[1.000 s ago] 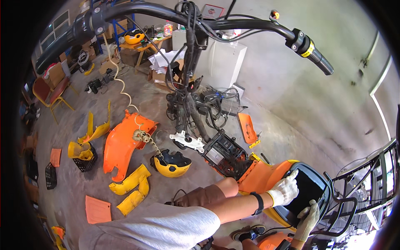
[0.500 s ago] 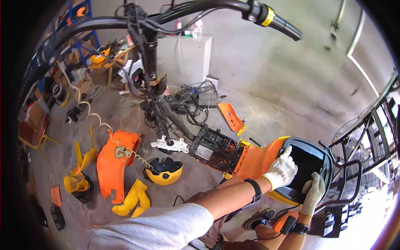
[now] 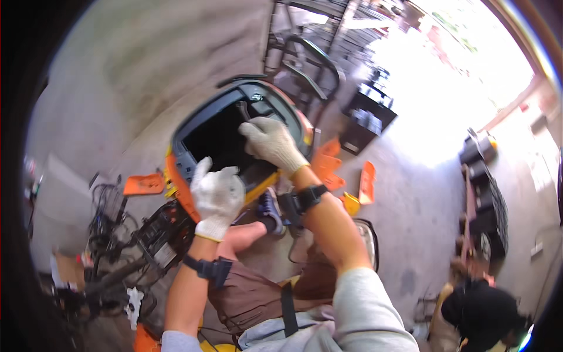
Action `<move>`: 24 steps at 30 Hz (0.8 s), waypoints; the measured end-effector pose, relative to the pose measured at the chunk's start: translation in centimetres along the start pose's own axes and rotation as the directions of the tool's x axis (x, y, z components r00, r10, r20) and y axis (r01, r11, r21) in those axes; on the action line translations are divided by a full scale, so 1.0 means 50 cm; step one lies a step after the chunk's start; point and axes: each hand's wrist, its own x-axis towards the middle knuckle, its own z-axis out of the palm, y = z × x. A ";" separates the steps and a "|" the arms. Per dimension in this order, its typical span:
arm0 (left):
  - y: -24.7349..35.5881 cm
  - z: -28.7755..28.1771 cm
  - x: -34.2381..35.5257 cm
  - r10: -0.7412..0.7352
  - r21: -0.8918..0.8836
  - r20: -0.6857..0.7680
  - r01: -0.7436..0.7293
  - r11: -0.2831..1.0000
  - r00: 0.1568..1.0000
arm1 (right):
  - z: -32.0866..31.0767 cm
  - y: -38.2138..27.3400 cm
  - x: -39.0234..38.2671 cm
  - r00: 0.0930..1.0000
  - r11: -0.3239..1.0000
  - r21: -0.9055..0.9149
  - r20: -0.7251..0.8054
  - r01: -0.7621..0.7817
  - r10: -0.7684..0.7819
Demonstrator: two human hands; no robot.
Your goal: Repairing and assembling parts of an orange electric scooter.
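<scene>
An orange scooter body with a dark, open compartment under the seat area stands in front of me; its grey rim (image 3: 186, 130) frames a black hollow. My left hand (image 3: 217, 196), in a white knitted glove, is at the compartment's near left edge, index finger stretched out, with nothing visible in it. Over the near right part of the hollow is my right hand (image 3: 268, 142), gloved too, its fingers closed around a slim grey metal tool (image 3: 243, 109) that looks like a wrench. The tool's upper end points toward the far rim; the rest is hidden by the glove.
Orange panels (image 3: 328, 164) lie on the floor to the right, another orange panel (image 3: 143, 185) to the left. Black boxes (image 3: 366, 126) stand farther right. A black rack bar (image 3: 319, 58) rises behind the compartment. At lower right another person (image 3: 481, 317) bends down.
My view has swung to the right, so the handlebar has left the picture and the bright doorway shows. Both hands stay at the compartment; my left one has drawn back toward its near edge.
</scene>
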 end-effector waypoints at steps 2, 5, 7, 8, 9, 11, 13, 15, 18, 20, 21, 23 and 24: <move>0.011 -0.002 0.006 0.004 0.015 0.012 -0.004 1.000 1.000 | -0.005 -0.009 0.002 0.977 0.970 0.120 0.013 -0.213 0.213; 0.016 0.006 0.009 -0.005 0.085 0.006 0.005 0.996 1.000 | -0.009 -0.024 0.005 0.973 0.973 0.053 0.055 -0.227 0.224; 0.021 0.014 0.007 0.002 0.137 -0.044 0.004 0.991 0.999 | -0.009 -0.029 0.003 0.966 0.963 0.081 0.058 -0.258 0.253; 0.022 0.015 0.006 -0.045 0.138 -0.018 0.047 0.989 0.999 | -0.009 -0.030 0.003 0.963 0.960 0.087 0.073 -0.266 0.260; 0.022 0.014 0.004 -0.075 0.153 -0.003 0.074 0.985 0.997 | -0.009 -0.031 0.005 0.965 0.967 0.014 0.059 -0.256 0.255; 0.020 0.013 0.004 -0.055 0.148 0.017 0.051 0.988 0.998 | -0.009 -0.028 0.006 0.972 0.973 -0.017 0.057 -0.228 0.229; 0.018 0.010 -0.002 -0.043 0.161 -0.018 0.045 0.986 0.999 | -0.006 -0.023 0.005 0.969 0.967 0.068 0.039 -0.245 0.243; 0.013 0.005 -0.008 -0.116 0.162 0.058 0.105 0.981 0.992 | -0.005 -0.019 0.006 0.979 0.979 0.028 0.029 -0.203 0.203; 0.009 0.008 -0.014 -0.118 0.152 0.053 0.109 0.982 0.992 | -0.006 -0.012 0.007 0.978 0.978 0.023 0.046 -0.207 0.206; 0.011 0.013 -0.014 -0.136 0.153 0.042 0.129 0.980 0.990 | -0.006 -0.008 0.008 0.985 0.987 0.009 0.061 -0.161 0.160; 0.013 0.014 -0.011 -0.134 0.180 0.012 0.129 0.975 0.991 | -0.007 -0.006 0.010 0.989 0.990 0.019 0.042 -0.141 0.140; 0.017 0.010 -0.005 -0.128 0.182 0.032 0.120 0.976 0.991 | -0.001 -0.005 0.012 0.991 0.991 0.051 0.045 -0.125 0.123; 0.020 0.005 -0.002 -0.117 0.149 0.021 0.113 0.982 0.993 | -0.001 -0.003 0.010 0.988 0.981 0.116 0.024 -0.155 0.153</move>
